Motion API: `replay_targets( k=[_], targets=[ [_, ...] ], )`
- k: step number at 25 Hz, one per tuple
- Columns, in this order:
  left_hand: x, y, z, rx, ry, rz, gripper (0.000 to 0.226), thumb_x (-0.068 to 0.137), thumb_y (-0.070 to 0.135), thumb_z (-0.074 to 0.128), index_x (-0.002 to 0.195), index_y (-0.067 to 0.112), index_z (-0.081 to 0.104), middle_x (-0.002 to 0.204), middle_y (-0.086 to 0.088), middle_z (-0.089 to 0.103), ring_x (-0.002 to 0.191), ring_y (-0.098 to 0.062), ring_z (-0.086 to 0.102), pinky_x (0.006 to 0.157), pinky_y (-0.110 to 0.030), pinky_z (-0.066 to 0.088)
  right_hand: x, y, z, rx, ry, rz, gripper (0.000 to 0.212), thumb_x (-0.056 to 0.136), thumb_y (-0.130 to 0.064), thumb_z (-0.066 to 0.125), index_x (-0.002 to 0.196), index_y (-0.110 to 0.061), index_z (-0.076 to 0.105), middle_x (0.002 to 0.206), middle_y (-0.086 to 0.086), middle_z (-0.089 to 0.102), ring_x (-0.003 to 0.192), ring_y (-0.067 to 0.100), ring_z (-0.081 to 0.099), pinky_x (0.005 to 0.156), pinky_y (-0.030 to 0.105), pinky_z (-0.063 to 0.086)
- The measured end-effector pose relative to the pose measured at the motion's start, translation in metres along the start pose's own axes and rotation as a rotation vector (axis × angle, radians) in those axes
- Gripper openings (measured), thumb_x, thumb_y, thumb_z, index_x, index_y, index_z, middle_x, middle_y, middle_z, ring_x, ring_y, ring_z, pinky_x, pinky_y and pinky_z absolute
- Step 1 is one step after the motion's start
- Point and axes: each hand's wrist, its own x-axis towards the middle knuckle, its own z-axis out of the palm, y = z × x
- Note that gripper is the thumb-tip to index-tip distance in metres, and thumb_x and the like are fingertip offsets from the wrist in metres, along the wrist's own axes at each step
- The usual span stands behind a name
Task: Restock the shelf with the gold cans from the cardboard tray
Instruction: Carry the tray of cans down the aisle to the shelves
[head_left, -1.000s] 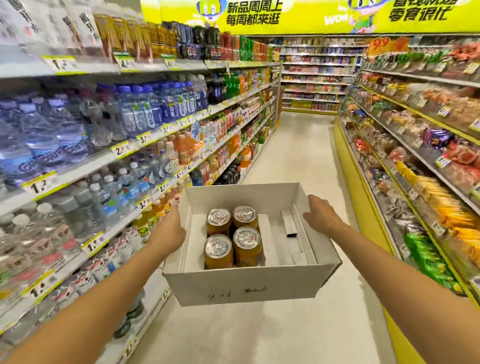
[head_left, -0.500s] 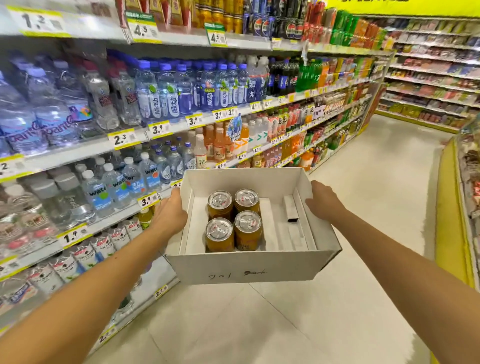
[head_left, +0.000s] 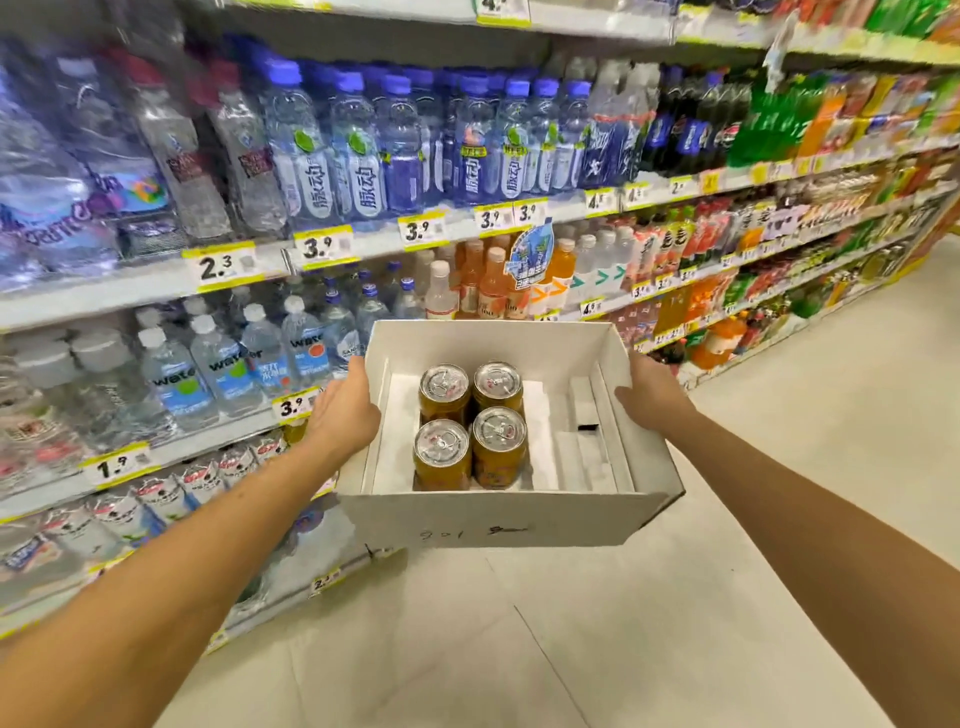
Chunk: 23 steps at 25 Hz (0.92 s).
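The left hand (head_left: 343, 410) and right hand (head_left: 649, 400) each press flat on an end wall of the cardboard tray (head_left: 493, 519), carrying it level before the shelf (head_left: 156, 291), which lies to the left. 4 gold cans (head_left: 470, 423) stand upright inside, nearer the left hand; their slot is probably blurred out.

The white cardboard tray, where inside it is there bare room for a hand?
Free: the bare floor strip of the white cardboard tray between the four gold cans and its right wall, plus a narrower strip on their left. The cans themselves stand packed together.
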Motion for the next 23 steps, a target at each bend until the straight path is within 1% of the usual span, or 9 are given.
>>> replay_targets(
  k=[2,5,8,12,15,17,20,22,23],
  targets=[
    [0.014,0.014,0.008,0.003,0.033,-0.042,0.042,0.087,-0.006,0.037,0.127,0.006,0.036,0.115,-0.026,0.056,0.108,-0.042,0.05,0.079,-0.044,0.04,0.036,0.004,-0.001,-0.002,-0.017,-0.05,0.035,0.088,-0.001,0.048,0.122,0.007,0.045,0.123,0.028,0.055,0.114,0.041,0.052,0.088,0.041,0.044],
    [0.028,0.033,0.02,0.02,0.063,-0.1,0.04,0.087,-0.005,0.039,0.126,0.003,0.036,0.114,-0.027,0.057,0.108,-0.043,0.051,0.076,-0.042,0.038,0.08,0.012,0.001,-0.012,-0.044,-0.154,0.034,0.087,0.0,0.049,0.12,0.008,0.047,0.122,0.029,0.056,0.114,0.042,0.052,0.089,0.041,0.043],
    [0.039,0.056,0.043,-0.002,0.101,-0.168,0.046,0.087,-0.005,0.04,0.13,0.006,0.033,0.115,-0.027,0.057,0.108,-0.044,0.052,0.078,-0.045,0.04,0.123,0.028,0.001,-0.039,-0.098,-0.208,0.032,0.088,-0.001,0.048,0.118,0.009,0.046,0.121,0.03,0.055,0.114,0.044,0.051,0.089,0.042,0.043],
    [0.046,0.089,0.096,-0.018,0.215,-0.316,0.051,0.084,-0.008,0.037,0.132,0.009,0.033,0.12,-0.026,0.056,0.111,-0.043,0.051,0.084,-0.047,0.039,0.184,0.056,0.003,-0.076,-0.148,-0.293,0.033,0.089,-0.003,0.045,0.121,0.005,0.041,0.123,0.03,0.054,0.115,0.044,0.051,0.089,0.044,0.043],
    [0.047,0.106,0.147,-0.052,0.285,-0.41,0.053,0.081,-0.01,0.038,0.13,0.008,0.035,0.113,-0.029,0.058,0.104,-0.045,0.053,0.08,-0.047,0.041,0.22,0.082,0.015,-0.092,-0.19,-0.369,0.035,0.089,-0.001,0.044,0.123,0.005,0.04,0.12,0.03,0.055,0.115,0.044,0.05,0.089,0.044,0.042],
    [0.049,0.111,0.18,-0.061,0.286,-0.446,0.05,0.082,-0.007,0.041,0.129,0.007,0.035,0.114,-0.03,0.058,0.103,-0.047,0.055,0.08,-0.048,0.042,0.239,0.102,0.033,-0.09,-0.228,-0.415,0.039,0.088,0.001,0.044,0.126,0.005,0.037,0.12,0.032,0.054,0.115,0.046,0.049,0.088,0.045,0.042],
    [0.054,0.109,0.223,-0.04,0.256,-0.536,0.05,0.086,-0.002,0.043,0.134,0.008,0.031,0.113,-0.031,0.059,0.105,-0.048,0.053,0.077,-0.045,0.038,0.259,0.129,0.071,-0.087,-0.265,-0.444,0.045,0.088,0.001,0.045,0.131,0.004,0.033,0.117,0.035,0.055,0.11,0.048,0.051,0.084,0.045,0.043],
    [0.055,0.101,0.252,-0.003,0.25,-0.554,0.055,0.087,-0.002,0.043,0.138,0.007,0.027,0.107,-0.033,0.061,0.102,-0.049,0.054,0.075,-0.045,0.039,0.267,0.146,0.101,-0.088,-0.285,-0.46,0.058,0.087,0.003,0.045,0.141,-0.002,0.024,0.115,0.034,0.058,0.108,0.048,0.054,0.084,0.046,0.044],
    [0.057,0.092,0.269,0.018,0.25,-0.55,0.057,0.087,-0.002,0.043,0.14,0.007,0.024,0.107,-0.033,0.061,0.101,-0.049,0.054,0.077,-0.046,0.04,0.27,0.153,0.119,-0.09,-0.29,-0.458,0.06,0.087,0.002,0.044,0.142,-0.002,0.021,0.116,0.033,0.058,0.109,0.048,0.054,0.085,0.046,0.044]
  ],
)
